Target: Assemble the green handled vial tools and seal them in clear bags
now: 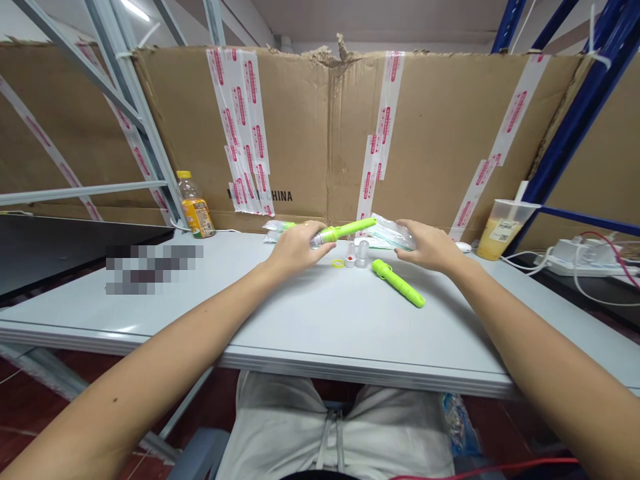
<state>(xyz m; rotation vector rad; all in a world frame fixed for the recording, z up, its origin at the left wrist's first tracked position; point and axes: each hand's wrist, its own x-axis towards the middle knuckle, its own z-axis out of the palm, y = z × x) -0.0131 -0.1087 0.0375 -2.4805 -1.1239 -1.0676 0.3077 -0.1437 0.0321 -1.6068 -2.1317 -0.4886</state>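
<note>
My left hand (pixel 294 252) is closed around a lime-green stick with a clear end (pixel 345 230), its thin green part pointing right. My right hand (pixel 427 247) grips a clear plastic bag (pixel 393 232) between thumb and fingers. On the table between the hands stand a small clear cap with a red dot (pixel 350 257) and a larger clear cylinder (pixel 362 255). Beside them lies a yellow ring (pixel 338 264). A second lime-green tube with a wider head (pixel 399 284) rests in front of my right hand. Behind my left hand is another bagged green piece (pixel 280 227).
A cardboard wall (pixel 310 133) closes off the back of the grey table (pixel 320 327). A juice bottle (pixel 196 210) stands at the back left. At the right are a drink cup with a straw (pixel 505 230) and a power strip with cables (pixel 580 260). A blurred patch covers something on the left.
</note>
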